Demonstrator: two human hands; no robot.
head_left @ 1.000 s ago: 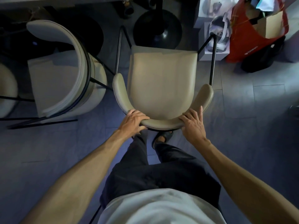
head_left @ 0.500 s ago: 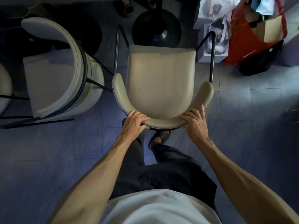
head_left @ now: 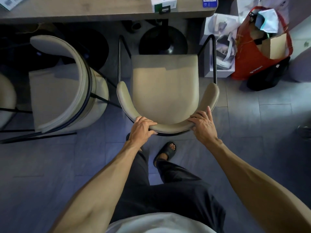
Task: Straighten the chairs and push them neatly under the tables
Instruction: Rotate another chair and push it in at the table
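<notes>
1. Because the beige padded chair, curved-backed on a thin black metal frame, has to slide in straight, the person stands behind it and takes the backrest either side of its middle.
2. The left hand wraps the rail at lower centre-left, fingers curled over the top. The right hand mirrors it at centre-right, fingers hooked over the rail with one lying straight along it.
3. A matched hold like this probably keeps the seat from swinging sideways during the push.
4. The chair sits at frame centre, directly ahead of both hands. Its front edge faces the black domed pedestal base below the pale wooden desk along the top.
5. Most of the seat is not yet under the desk, so the push looks unfinished.
6. A second beige chair stands skewed at the left, and a red bag crowds the upper right, near the chair's front leg.
</notes>
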